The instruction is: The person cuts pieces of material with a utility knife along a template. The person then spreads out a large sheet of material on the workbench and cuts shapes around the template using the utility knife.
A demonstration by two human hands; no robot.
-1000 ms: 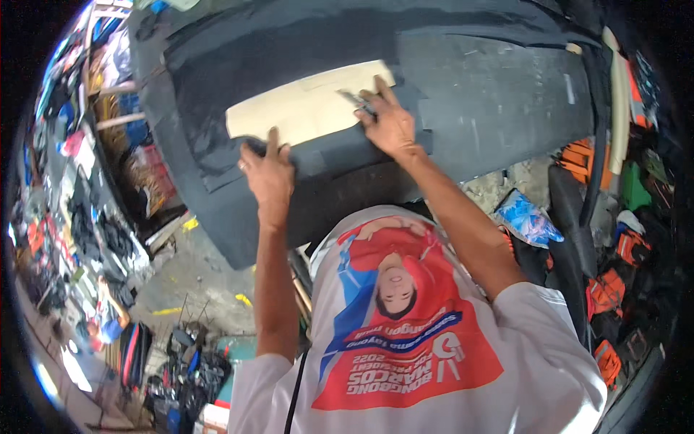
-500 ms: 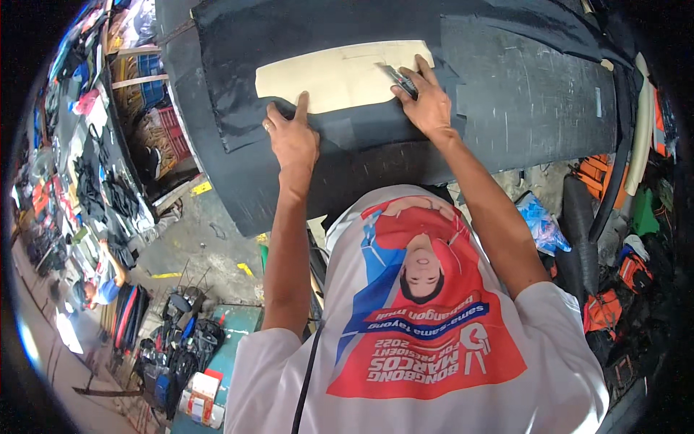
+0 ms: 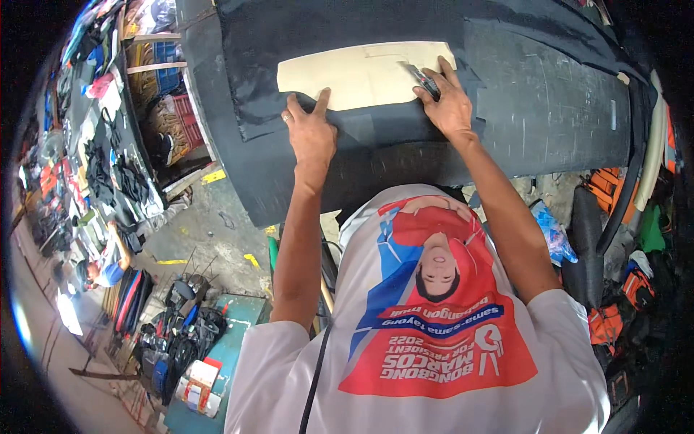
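Note:
A long cream-coloured pattern piece (image 3: 347, 76) with a curved upper edge lies on black sheet material (image 3: 253, 32) on the dark work table. My left hand (image 3: 312, 137) rests at its lower left edge, thumb and index finger spread and touching the piece, other fingers partly tucked under. In my right hand (image 3: 450, 108) is a utility knife (image 3: 425, 82), its blade pointing up and left over the piece. One or two fingers of that hand stretch to the piece's right end.
Scratched dark tabletop (image 3: 542, 108) extends to the right. At left stand shelves with a red crate (image 3: 186, 121). Orange bags (image 3: 607, 192) and a blue plastic bag (image 3: 553, 231) lie at right. A person (image 3: 101, 271) is far left, near a teal table (image 3: 242, 311) and piled black bags.
The whole view has shifted, so table, piece and hands appear farther right. Both hands keep the same place on the piece, and the knife stays in my right hand.

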